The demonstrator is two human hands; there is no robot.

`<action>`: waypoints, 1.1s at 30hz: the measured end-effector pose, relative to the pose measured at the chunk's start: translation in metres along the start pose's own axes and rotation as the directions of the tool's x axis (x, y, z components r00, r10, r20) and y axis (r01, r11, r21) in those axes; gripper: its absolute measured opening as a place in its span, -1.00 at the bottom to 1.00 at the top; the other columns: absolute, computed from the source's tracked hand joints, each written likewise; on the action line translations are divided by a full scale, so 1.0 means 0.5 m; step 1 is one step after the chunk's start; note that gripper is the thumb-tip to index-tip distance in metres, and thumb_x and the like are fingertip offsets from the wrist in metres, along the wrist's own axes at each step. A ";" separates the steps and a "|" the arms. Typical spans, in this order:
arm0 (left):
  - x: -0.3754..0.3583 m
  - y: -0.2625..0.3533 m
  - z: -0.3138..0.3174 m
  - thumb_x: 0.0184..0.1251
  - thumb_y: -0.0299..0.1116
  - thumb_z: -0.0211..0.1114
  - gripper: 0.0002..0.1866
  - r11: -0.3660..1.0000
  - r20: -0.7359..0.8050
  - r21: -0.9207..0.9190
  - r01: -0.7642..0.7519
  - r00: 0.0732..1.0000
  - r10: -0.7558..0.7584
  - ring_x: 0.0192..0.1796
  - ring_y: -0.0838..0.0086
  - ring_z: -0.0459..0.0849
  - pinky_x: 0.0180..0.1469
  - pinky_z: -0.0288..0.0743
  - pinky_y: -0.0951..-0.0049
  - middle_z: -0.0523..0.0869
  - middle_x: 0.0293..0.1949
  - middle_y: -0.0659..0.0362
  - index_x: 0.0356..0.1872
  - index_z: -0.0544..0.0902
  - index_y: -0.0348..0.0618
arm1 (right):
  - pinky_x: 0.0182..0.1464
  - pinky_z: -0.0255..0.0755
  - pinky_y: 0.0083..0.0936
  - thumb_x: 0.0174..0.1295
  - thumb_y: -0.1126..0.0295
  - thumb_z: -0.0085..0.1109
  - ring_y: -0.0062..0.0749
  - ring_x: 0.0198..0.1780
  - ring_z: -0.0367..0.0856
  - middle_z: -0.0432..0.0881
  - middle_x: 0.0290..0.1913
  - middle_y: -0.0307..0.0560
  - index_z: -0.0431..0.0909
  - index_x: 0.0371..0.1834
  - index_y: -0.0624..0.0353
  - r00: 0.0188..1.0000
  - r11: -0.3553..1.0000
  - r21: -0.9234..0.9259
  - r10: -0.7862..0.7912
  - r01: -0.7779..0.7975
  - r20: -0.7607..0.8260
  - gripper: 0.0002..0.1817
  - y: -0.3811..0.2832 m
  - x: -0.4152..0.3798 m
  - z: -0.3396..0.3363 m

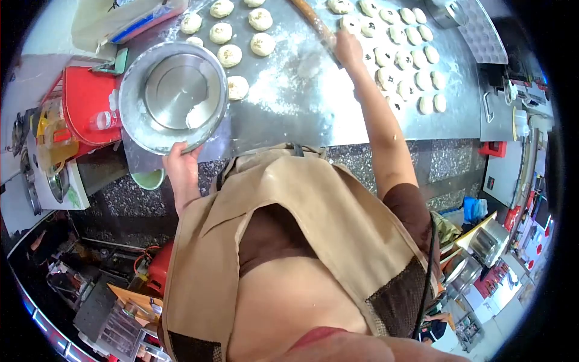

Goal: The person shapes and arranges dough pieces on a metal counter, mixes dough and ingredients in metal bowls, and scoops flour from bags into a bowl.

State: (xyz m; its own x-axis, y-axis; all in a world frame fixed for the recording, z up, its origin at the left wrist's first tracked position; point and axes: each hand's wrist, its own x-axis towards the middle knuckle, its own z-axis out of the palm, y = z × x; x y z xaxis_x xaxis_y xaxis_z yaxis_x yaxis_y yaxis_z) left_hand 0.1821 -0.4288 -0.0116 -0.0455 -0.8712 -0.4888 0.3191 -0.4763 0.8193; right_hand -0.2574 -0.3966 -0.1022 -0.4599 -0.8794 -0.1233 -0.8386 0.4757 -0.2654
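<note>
Steel bowl [174, 96] is sitting at the near left edge of the floured metal table [289, 102], and the left hand [181, 164] is gripping its near rim, fingers curled under so I can't tell how they're spaced. Inside it's mostly bare, just a smear of white flour [194, 116] clinging along the inner wall on the right. Just under the bowl's near edge a small green bowl [149, 178] is peeking out below the table line; what's in it, no idea, it's mostly hidden.

The right hand [348, 48] is reaching out far across the table and closing around a wooden rolling pin [313, 24], fingers wrapped together on it. The pin is lying diagonally between two groups of dough rounds: a loose batch [241, 36] just beyond the bowl, and neat rows [401, 54] off to the right, each with dark specks on top. The outstretched arm is covering part of those rows.

A beige apron [289, 241] is filling most of the lower view and blocking the table's front. Off to the left a red tray [90, 108] is holding a clear plastic bottle [104, 120]. A perforated grey mat [485, 33] is lying at the far right corner. Any labels are too blurry to read, at least for me.
</note>
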 end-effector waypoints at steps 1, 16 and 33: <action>0.003 0.004 0.000 -0.03 -0.61 0.03 -0.61 1.000 0.031 -0.002 0.013 0.999 -0.013 -0.15 0.18 0.58 -0.20 0.61 0.24 0.48 -0.11 -0.10 -0.09 0.36 -0.53 | -0.23 0.45 -0.21 0.02 0.51 -0.09 0.03 -0.31 0.59 0.61 -0.38 0.15 0.55 -0.43 0.25 0.988 0.988 -0.075 0.137 -0.132 0.073 -0.83 0.006 -0.014 0.008; 0.142 0.048 0.092 -0.01 -0.60 0.04 -0.54 0.981 0.381 0.194 0.029 0.919 -0.102 -0.22 0.22 0.59 -0.27 0.57 0.23 0.49 -0.15 -0.05 0.02 0.30 -0.46 | 0.29 -0.02 -0.09 0.17 0.12 -0.06 0.03 0.35 0.00 0.04 0.37 -0.06 0.20 0.24 -0.13 0.979 0.980 -0.028 -0.193 0.195 0.061 -0.47 -0.257 -0.171 0.256; -0.090 -0.278 0.594 0.02 -0.57 0.04 -0.82 0.967 0.582 0.222 0.124 0.779 -0.233 -0.20 0.25 0.58 -0.12 0.57 0.32 0.54 -0.25 -0.05 -0.33 0.45 -0.49 | 0.01 0.40 -0.38 -0.06 0.33 0.19 -0.10 -0.07 0.51 0.48 -0.01 0.09 0.28 0.15 0.26 0.749 0.522 0.853 0.554 0.026 -0.362 -0.37 0.175 -0.449 0.066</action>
State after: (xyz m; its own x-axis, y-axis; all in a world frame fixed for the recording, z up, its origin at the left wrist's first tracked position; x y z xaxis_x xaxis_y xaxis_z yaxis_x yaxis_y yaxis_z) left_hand -0.1413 -0.3587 -0.0145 -0.6607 -0.6368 -0.3973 0.0929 -0.5946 0.7986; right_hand -0.2180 -0.1582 -0.1292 -0.9153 -0.3884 0.1068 -0.2004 0.2093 -0.9571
